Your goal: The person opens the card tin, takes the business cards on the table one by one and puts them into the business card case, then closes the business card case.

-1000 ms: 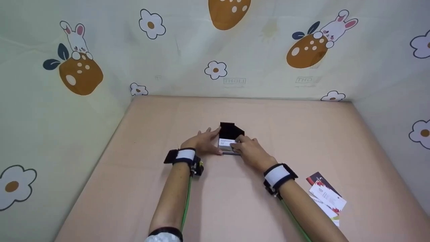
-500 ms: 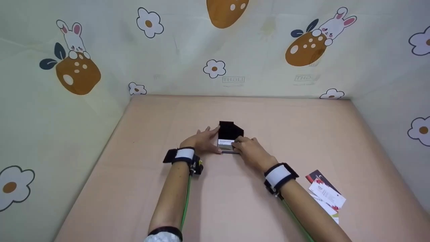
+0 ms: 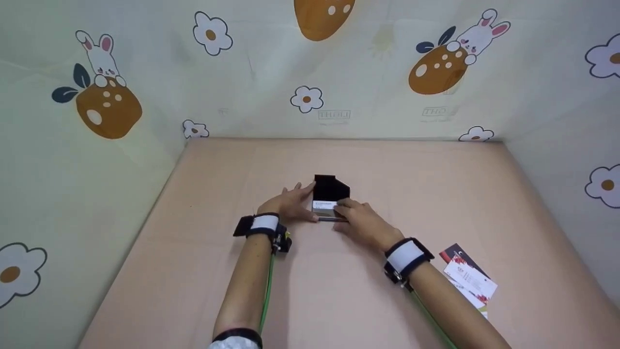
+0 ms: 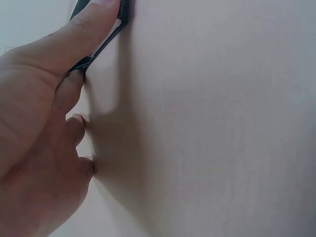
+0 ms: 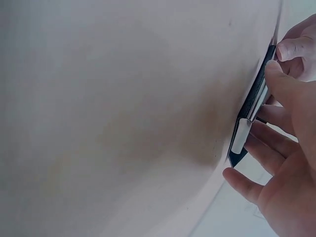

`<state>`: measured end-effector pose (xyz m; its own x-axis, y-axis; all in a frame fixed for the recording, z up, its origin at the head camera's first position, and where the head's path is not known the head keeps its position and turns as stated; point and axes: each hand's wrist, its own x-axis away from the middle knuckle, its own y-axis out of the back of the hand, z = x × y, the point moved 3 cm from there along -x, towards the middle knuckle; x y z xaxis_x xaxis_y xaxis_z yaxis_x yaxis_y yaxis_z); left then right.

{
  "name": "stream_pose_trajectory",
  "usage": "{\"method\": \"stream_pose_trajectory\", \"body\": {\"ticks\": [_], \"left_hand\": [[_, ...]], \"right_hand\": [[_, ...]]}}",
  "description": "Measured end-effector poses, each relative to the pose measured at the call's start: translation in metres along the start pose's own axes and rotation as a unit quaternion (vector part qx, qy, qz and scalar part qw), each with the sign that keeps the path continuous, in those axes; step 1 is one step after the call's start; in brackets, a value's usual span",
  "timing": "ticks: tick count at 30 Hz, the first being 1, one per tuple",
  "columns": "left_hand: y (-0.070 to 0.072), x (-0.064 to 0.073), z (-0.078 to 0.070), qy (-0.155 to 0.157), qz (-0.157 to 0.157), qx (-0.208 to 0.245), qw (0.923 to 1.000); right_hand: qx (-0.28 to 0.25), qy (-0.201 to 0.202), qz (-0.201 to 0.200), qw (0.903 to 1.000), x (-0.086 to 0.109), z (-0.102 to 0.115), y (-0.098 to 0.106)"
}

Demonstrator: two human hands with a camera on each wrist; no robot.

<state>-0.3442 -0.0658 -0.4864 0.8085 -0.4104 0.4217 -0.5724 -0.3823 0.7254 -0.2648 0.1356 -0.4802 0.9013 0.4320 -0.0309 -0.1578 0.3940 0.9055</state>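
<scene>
An opened business card case [image 3: 330, 188] with a black flap lies in the middle of the table. White business cards [image 3: 320, 204] show inside it, above its silvery front. My left hand [image 3: 289, 203] holds the case's left side between thumb and index finger. On the other side, my right hand [image 3: 365, 223] has its fingertips over the cards' right part and its thumb low by the near edge. The right wrist view shows that thumb against the case's edge [image 5: 256, 94], with bent fingers on the far side. Part of the cards is hidden under the right fingers.
Several loose business cards [image 3: 471, 278] lie overlapped at the right, beside my right forearm. Patterned cloth walls [image 3: 252, 72] stand round the back and sides of the table [image 3: 232, 165]. A green cable [image 3: 268, 291] runs along each forearm.
My right hand has shifted slightly right and nearer, its thumb lowering toward the case's near edge. The white cards show less height than a second ago. My left hand keeps its hold.
</scene>
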Motion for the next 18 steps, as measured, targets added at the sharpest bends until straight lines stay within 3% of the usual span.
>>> {"method": "stream_pose_trajectory", "body": {"ticks": [9, 18], "left_hand": [[0.002, 0.004, -0.001, -0.004, -0.002, 0.002, 1.0000], [0.001, 0.004, -0.003, -0.010, 0.004, 0.007, 0.9999]], "right_hand": [[0.025, 0.021, -0.058, 0.9978, 0.016, 0.003, 0.011], [0.070, 0.042, -0.100, 0.9916, 0.047, -0.001, 0.021]]}}
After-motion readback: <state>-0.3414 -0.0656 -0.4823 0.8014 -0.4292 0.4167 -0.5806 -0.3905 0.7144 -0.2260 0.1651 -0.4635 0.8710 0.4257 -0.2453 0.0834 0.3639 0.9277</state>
